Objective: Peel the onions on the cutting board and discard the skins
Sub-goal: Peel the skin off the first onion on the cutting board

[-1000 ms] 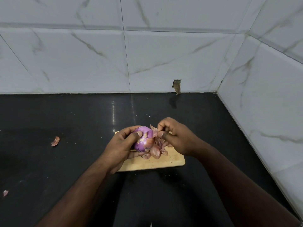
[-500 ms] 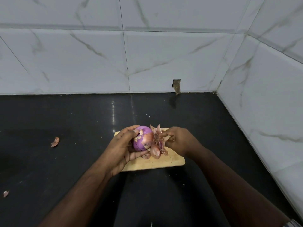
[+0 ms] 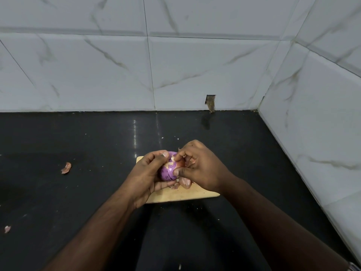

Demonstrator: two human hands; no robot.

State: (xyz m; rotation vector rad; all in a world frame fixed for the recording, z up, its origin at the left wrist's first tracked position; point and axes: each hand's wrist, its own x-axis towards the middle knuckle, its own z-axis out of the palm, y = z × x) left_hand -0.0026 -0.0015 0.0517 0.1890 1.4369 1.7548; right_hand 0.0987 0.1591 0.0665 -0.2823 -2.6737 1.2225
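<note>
I am cupping the onion (image 3: pixel 169 169) in my left hand (image 3: pixel 145 179) above the cutting board (image 3: pixel 181 194), my right hand (image 3: pixel 201 167) fingers (image 3: pixel 178 155) pinching its skin.

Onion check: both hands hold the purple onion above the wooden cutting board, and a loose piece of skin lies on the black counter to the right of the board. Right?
Not quite. The head view shows the loose skin left of the cutting board, not right. The rest stands: left hand and right hand hold the onion above the board.

Pale wooden cutting board (image 3: pixel 181 195) on glossy black stone counter (image 3: pixel 244 153), purple onion (image 3: pixel 169 169) above it btwn hands; curled papery skin scrap (image 3: pixel 66 168) far left.
</note>
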